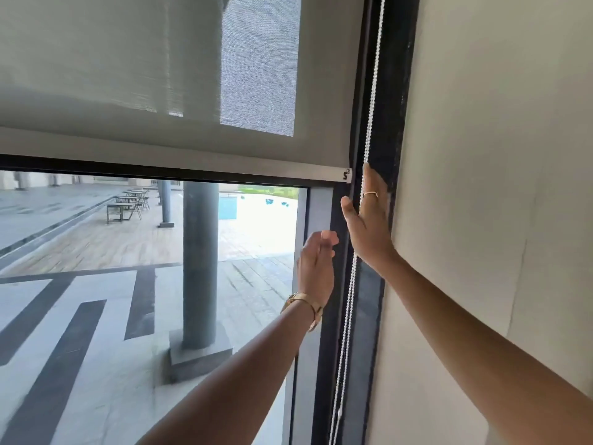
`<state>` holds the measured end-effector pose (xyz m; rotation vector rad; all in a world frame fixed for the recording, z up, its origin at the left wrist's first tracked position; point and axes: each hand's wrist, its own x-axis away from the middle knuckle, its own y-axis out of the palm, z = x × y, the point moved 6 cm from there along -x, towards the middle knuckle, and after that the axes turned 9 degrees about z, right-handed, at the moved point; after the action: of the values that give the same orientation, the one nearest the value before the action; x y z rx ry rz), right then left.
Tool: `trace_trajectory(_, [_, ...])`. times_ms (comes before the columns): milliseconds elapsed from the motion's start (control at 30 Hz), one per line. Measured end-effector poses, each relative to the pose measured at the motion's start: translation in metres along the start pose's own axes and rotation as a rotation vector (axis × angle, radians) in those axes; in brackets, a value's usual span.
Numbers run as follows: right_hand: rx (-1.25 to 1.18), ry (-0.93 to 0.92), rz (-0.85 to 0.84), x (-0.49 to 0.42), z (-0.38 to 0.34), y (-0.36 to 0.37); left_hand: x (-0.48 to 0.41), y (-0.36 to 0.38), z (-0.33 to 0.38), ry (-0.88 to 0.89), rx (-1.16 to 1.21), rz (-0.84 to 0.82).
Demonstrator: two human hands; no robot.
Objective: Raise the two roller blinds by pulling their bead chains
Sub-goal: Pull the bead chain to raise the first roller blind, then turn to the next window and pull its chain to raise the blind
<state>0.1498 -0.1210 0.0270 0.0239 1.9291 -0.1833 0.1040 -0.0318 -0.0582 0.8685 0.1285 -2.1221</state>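
One grey roller blind [167, 91] hangs partly raised, and its bottom bar [179, 162] crosses the upper part of the window. Its white bead chain [373, 91] runs down the dark frame at the right in two strands. My right hand [369, 226] is up against the chain just below the bar's right end. Its fingers are stretched upward, and the chain passes between thumb and forefinger and behind the palm. My left hand [316, 268] hovers lower and to the left of the chain, fingers loosely bent, holding nothing. No second blind is in view.
A pale wall [481, 187] stands close on the right of the dark window frame [390, 123]. Through the glass [96, 284] I see a paved terrace, a grey pillar, and tables and chairs far off.
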Motion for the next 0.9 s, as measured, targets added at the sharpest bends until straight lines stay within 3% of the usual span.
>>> trace_trajectory(167, [0.123, -0.191, 0.012, 0.035, -0.041, 0.029, -0.006, -0.061, 0.048, 0.319, -0.283, 0.080])
trace_trajectory(333, [0.054, -0.275, -0.059, 0.081, -0.106, 0.061, 0.012, -0.147, 0.092, 0.779, -0.846, 0.083])
trace_trajectory(433, [0.032, -0.300, -0.081, 0.116, -0.163, 0.083, 0.035, -0.222, 0.124, 0.929, -1.142, 0.089])
trace_trajectory(567, [-0.177, -0.294, -0.141, 0.185, -0.266, 0.119, 0.090, -0.358, 0.174, 0.827, -1.345, 0.045])
trace_trajectory(667, [-0.416, -0.123, -0.309, 0.241, -0.350, 0.155, 0.134, -0.464, 0.207, 0.680, -1.383, 0.043])
trace_trajectory(900, [-0.955, 0.266, -0.776, 0.400, -0.596, 0.237, 0.247, -0.713, 0.290, 0.224, -1.226, 0.392])
